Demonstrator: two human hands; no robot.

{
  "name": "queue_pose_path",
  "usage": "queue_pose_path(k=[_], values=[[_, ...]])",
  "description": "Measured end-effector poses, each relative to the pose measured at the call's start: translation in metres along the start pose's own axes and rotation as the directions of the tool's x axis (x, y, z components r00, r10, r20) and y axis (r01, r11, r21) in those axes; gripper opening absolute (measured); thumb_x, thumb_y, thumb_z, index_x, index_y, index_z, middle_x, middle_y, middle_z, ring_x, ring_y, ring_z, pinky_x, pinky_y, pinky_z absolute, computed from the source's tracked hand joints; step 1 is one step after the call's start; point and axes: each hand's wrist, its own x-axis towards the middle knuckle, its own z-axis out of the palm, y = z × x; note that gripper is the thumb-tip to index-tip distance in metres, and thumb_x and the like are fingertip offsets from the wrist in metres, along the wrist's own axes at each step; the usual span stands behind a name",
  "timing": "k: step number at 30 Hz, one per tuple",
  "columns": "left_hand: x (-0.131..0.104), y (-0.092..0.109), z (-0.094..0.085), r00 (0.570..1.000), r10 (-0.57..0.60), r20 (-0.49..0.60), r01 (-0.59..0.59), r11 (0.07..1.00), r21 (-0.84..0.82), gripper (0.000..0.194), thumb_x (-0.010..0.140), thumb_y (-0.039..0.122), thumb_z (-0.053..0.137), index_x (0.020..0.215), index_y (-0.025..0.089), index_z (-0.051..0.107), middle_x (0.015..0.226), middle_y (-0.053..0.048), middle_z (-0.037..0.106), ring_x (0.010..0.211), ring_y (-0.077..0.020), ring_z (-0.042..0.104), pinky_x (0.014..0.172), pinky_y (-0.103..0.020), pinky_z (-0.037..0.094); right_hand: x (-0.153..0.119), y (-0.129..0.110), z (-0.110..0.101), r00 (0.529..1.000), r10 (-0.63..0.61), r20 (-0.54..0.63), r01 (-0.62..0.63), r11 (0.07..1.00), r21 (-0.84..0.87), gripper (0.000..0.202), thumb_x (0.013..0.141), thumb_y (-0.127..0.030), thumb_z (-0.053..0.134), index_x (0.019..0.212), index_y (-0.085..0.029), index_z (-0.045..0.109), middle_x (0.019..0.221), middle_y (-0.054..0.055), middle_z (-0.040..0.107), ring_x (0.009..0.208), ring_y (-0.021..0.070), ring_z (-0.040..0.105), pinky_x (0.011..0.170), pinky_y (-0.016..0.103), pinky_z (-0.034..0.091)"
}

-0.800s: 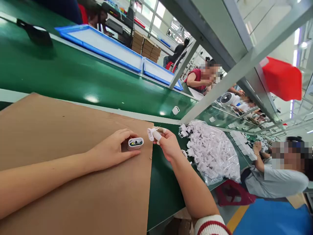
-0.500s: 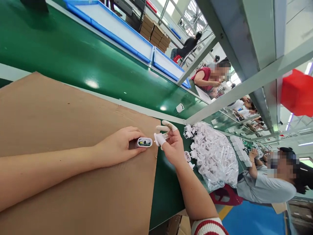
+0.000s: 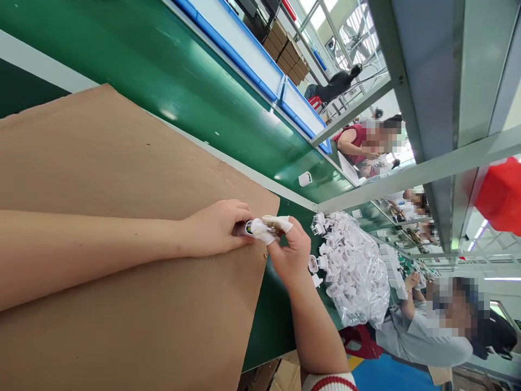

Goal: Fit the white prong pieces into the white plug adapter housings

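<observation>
My left hand (image 3: 217,225) is closed around a white charger housing (image 3: 243,228), whose open end faces right with a bit of green inside. White cots cover fingertips of my right hand (image 3: 292,248). Those fingertips are pinched together at the housing's open end, around a white plug cap (image 3: 275,235) that they mostly hide. Whether cap and housing are joined cannot be seen. Both hands are over the right part of a brown cardboard sheet (image 3: 163,304).
Right of my hands lies a clear bag of white plug parts (image 3: 356,271), with several loose ones beside it. A white housing (image 3: 305,178) sits on the green belt (image 3: 183,92). Metal frame bars (image 3: 407,176) cross above. A person in grey (image 3: 423,331) sits at right.
My right hand has brought the white plug cap left against the open end of the housing; a gap lay between them before. The camera view has tilted and shifted.
</observation>
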Motion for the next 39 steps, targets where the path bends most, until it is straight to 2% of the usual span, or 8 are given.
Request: queue_pose_path(k=[4,7,19,26,32,35,37,39], values=[[0.001,-0.002,0.002,1.0,0.026,-0.017,-0.026,1.0,-0.003,0.031,0.092,0.048,0.064,0.082,0.02,0.072,0.088,-0.007,0.067,0.088,-0.0244,0.063,0.078,-0.035,0.048,0.002,0.001,0.004,0.991,-0.108,0.073,0.12,0.975,-0.187,0.02,0.097,-0.026,0.07,0.115,-0.027,0.078,0.096,0.005,0.076,0.087,0.0209,0.065,0.076,0.035,0.057],[0.001,-0.003,0.002,1.0,0.004,-0.01,-0.004,1.0,-0.002,0.031,0.091,0.049,0.065,0.082,0.019,0.072,0.088,-0.007,0.067,0.087,-0.0243,0.063,0.077,-0.035,0.048,0.002,0.001,0.002,0.981,-0.194,0.017,0.193,0.964,-0.182,0.023,0.099,-0.019,0.065,0.117,-0.027,0.076,0.097,0.006,0.076,0.089,0.0215,0.066,0.08,0.036,0.057],[0.001,-0.004,0.002,1.0,-0.011,-0.017,0.011,1.0,0.003,0.03,0.088,0.046,0.066,0.078,0.019,0.07,0.085,-0.006,0.065,0.082,-0.023,0.062,0.073,-0.034,0.045,0.004,-0.002,0.0,0.972,-0.162,0.173,0.206,0.939,-0.277,0.034,0.089,-0.005,0.057,0.108,-0.023,0.077,0.088,0.006,0.069,0.086,0.0215,0.064,0.074,0.033,0.054],[0.0,0.001,0.0,0.999,-0.042,0.003,0.042,0.999,0.007,0.036,0.089,0.054,0.062,0.079,0.02,0.071,0.085,-0.007,0.064,0.082,-0.0241,0.061,0.072,-0.034,0.046,0.009,-0.01,0.001,0.976,0.073,0.205,-0.003,0.948,-0.319,0.027,0.083,-0.007,0.064,0.098,-0.024,0.079,0.082,0.001,0.064,0.076,0.017,0.063,0.065,0.026,0.049],[-0.002,0.004,0.004,0.999,-0.046,-0.016,0.047,0.998,0.043,0.044,0.089,0.063,0.06,0.094,0.022,0.076,0.095,-0.008,0.073,0.093,-0.0284,0.066,0.079,-0.036,0.051,-0.005,0.001,0.015,0.984,0.176,0.034,-0.171,0.98,-0.101,0.04,0.087,-0.02,0.074,0.126,-0.028,0.076,0.098,0.001,0.076,0.097,0.0197,0.072,0.095,0.031,0.056],[0.006,0.014,0.001,0.988,-0.155,0.022,0.155,0.988,0.022,0.047,0.089,0.062,0.062,0.11,0.021,0.074,0.103,-0.006,0.076,0.092,-0.0279,0.068,0.079,-0.034,0.052,-0.002,0.018,0.002,0.977,0.209,-0.048,-0.211,0.977,-0.027,0.052,0.092,-0.026,0.073,0.143,-0.028,0.065,0.119,0.004,0.078,0.111,0.0211,0.072,0.108,0.036,0.053],[0.018,0.021,-0.011,0.968,-0.248,-0.021,0.249,0.968,0.028,0.051,0.088,0.061,0.065,0.117,0.02,0.071,0.106,-0.003,0.076,0.09,-0.0259,0.067,0.08,-0.032,0.052,0.004,0.031,-0.016,0.945,0.291,-0.147,-0.312,0.938,-0.149,0.053,0.096,-0.028,0.07,0.148,-0.023,0.061,0.135,0.01,0.073,0.125,0.0253,0.067,0.113,0.041,0.05],[0.036,0.025,-0.031,0.935,-0.321,-0.153,0.339,0.934,0.114,0.054,0.088,0.059,0.066,0.124,0.019,0.067,0.111,-0.002,0.074,0.092,-0.0247,0.066,0.084,-0.032,0.05,0.009,0.043,-0.035,0.869,0.427,-0.252,-0.494,0.79,-0.364,0.048,0.099,-0.026,0.065,0.146,-0.015,0.062,0.145,0.02,0.065,0.137,0.0333,0.06,0.117,0.05,0.046]])
